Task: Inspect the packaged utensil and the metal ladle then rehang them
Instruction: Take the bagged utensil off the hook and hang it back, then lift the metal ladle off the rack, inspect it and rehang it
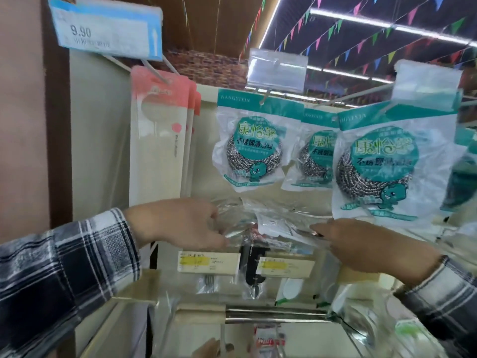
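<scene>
A utensil in a clear plastic package (pixel 260 223) with a white label lies level between my two hands, just below the hanging scourer packs. My left hand (pixel 178 220) grips its left end and my right hand (pixel 361 244) holds its right end. The shape of the utensil inside the wrap is hard to make out. Low in the view, a shiny metal ladle (pixel 278 315) with a long steel handle hangs on the rack; its bowl (pixel 361 329) is at the lower right.
Teal steel-scourer packs (pixel 250 143) (pixel 382 166) hang on pegs above my hands. Pink-topped long packs (pixel 160 135) hang at the left under a 9.90 price tag (pixel 103 29). Price labels (pixel 209 262) and small packed items hang below my hands.
</scene>
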Motion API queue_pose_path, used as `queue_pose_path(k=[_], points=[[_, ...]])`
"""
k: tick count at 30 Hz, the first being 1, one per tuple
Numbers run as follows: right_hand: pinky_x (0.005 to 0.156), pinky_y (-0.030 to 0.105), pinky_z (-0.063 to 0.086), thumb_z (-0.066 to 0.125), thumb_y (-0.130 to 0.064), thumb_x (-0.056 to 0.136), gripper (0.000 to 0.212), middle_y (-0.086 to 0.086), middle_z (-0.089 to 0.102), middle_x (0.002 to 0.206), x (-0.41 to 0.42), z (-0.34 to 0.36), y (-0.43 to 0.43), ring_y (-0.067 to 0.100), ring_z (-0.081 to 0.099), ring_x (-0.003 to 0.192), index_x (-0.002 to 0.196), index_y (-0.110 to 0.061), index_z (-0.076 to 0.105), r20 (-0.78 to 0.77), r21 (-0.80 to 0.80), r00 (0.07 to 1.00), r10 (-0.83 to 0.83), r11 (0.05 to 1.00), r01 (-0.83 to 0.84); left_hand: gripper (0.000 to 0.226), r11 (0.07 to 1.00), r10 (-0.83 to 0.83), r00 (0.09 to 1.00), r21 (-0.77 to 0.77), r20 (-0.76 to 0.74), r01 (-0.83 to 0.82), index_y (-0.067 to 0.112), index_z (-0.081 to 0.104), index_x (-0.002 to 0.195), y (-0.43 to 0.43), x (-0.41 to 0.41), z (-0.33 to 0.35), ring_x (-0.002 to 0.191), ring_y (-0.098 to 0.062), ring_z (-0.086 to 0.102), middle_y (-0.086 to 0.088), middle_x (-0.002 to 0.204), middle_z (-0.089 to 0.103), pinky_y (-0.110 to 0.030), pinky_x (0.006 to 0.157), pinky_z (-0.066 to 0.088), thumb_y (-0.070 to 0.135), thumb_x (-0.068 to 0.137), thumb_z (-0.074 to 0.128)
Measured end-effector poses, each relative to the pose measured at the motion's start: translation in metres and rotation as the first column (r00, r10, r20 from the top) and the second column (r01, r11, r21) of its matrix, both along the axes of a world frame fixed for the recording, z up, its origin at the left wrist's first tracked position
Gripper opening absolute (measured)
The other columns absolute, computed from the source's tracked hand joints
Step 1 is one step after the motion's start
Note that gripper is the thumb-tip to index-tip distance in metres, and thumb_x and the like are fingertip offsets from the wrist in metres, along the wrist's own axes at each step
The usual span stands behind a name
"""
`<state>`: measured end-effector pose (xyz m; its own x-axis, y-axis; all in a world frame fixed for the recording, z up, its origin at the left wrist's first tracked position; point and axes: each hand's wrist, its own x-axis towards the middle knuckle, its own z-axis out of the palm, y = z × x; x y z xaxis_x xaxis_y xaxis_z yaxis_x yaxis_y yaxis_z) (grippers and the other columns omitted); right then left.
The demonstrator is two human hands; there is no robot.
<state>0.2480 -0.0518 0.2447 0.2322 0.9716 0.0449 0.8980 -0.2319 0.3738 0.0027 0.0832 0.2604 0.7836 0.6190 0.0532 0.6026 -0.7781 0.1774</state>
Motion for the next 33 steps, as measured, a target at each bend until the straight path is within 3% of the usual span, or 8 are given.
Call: queue_pose_path(k=[5,8,11,16,21,24,28,33], points=[[0.086,0.041,0.051,0.042,-0.003,0.087,0.059,0.007,0.050,0.131,-0.027,-0.013,-0.022,0.027,0.054,0.112,0.140,-0.024,0.026,-0.115,0.225,0.993,-0.028,0.973,0.054,0.059,0.993,-0.011,1.000,0.115,0.025,0.008,0.022,0.037,0.138,-0.015,0.005,-0.008,0.113,-0.023,0.055,-0.004,0.132,0.056,-0.031,0.092,0.045,0.055,0.090,0.044],[0.086,0.043,0.051,0.046,-0.006,0.087,0.059,0.009,0.044,0.143,-0.046,-0.037,-0.033,0.032,0.052,0.118,0.142,-0.018,0.029,-0.020,0.412,1.000,-0.023,0.911,0.029,0.055,0.891,0.056,0.991,0.442,0.123,-0.105,0.018,0.045,0.131,-0.024,-0.001,-0.027,0.108,-0.030,0.056,-0.009,0.120,0.058,-0.042,0.087,0.049,0.054,0.091,0.034],[0.075,0.046,0.055,0.057,-0.002,0.076,0.046,0.016,0.063,0.117,-0.064,-0.066,-0.043,0.038,0.062,0.098,0.122,-0.007,0.055,0.019,0.647,0.998,0.063,0.760,-0.061,0.038,0.634,-0.192,0.953,0.771,0.232,-0.060,0.005,0.061,0.106,-0.044,-0.013,-0.047,0.090,-0.037,0.060,-0.018,0.102,0.065,-0.046,0.071,0.049,0.032,0.088,0.040],[0.052,0.025,0.046,0.045,-0.015,0.080,0.024,0.004,0.068,0.079,-0.089,-0.115,-0.050,0.023,0.063,0.068,0.089,-0.013,0.068,-0.100,0.793,0.967,0.236,0.606,-0.066,0.021,0.475,-0.647,0.760,0.813,0.063,0.337,0.012,0.065,0.081,-0.070,-0.019,-0.123,0.071,-0.027,0.065,-0.007,0.079,0.071,-0.034,0.058,0.052,0.013,0.091,0.046],[0.044,0.024,0.044,0.049,-0.016,0.075,0.018,-0.001,0.065,0.075,-0.078,-0.173,-0.022,0.020,0.061,0.062,0.082,-0.018,0.065,-0.298,0.711,0.933,0.200,0.699,0.077,0.010,0.636,-0.577,0.814,0.661,0.066,0.397,0.020,0.063,0.082,-0.044,0.013,-0.200,0.075,-0.019,0.060,0.001,0.080,0.066,-0.027,0.057,0.049,0.020,0.072,0.064],[0.044,0.018,0.037,0.051,-0.018,0.074,0.015,-0.004,0.066,0.076,-0.074,-0.205,-0.006,0.016,0.061,0.062,0.080,-0.021,0.064,-0.420,0.614,0.898,0.132,0.769,0.174,0.042,0.813,-0.420,0.901,0.488,0.114,0.317,0.019,0.059,0.094,-0.012,0.036,-0.238,0.076,-0.018,0.062,0.002,0.083,0.065,-0.029,0.058,0.054,0.020,0.057,0.078],[0.050,0.023,0.042,0.048,-0.016,0.080,0.016,0.001,0.068,0.078,-0.064,-0.242,0.015,0.020,0.063,0.065,0.082,-0.019,0.063,-0.609,0.499,0.789,0.085,0.814,0.298,0.041,0.914,-0.214,0.977,0.356,0.019,0.194,0.018,0.065,0.087,0.017,0.066,-0.271,0.077,-0.016,0.064,0.003,0.084,0.067,-0.029,0.059,0.056,0.027,0.052,0.084],[0.073,0.028,0.047,0.049,-0.015,0.086,0.018,0.005,0.070,0.096,-0.044,-0.268,0.030,0.022,0.063,0.088,0.097,-0.015,0.064,-0.839,0.268,0.544,-0.034,0.842,0.467,0.046,0.979,-0.075,0.995,0.185,-0.069,0.086,0.012,0.047,0.129,0.047,0.088,-0.297,0.122,-0.026,0.046,-0.007,0.133,0.050,-0.041,0.098,0.041,0.034,0.089,0.053]])
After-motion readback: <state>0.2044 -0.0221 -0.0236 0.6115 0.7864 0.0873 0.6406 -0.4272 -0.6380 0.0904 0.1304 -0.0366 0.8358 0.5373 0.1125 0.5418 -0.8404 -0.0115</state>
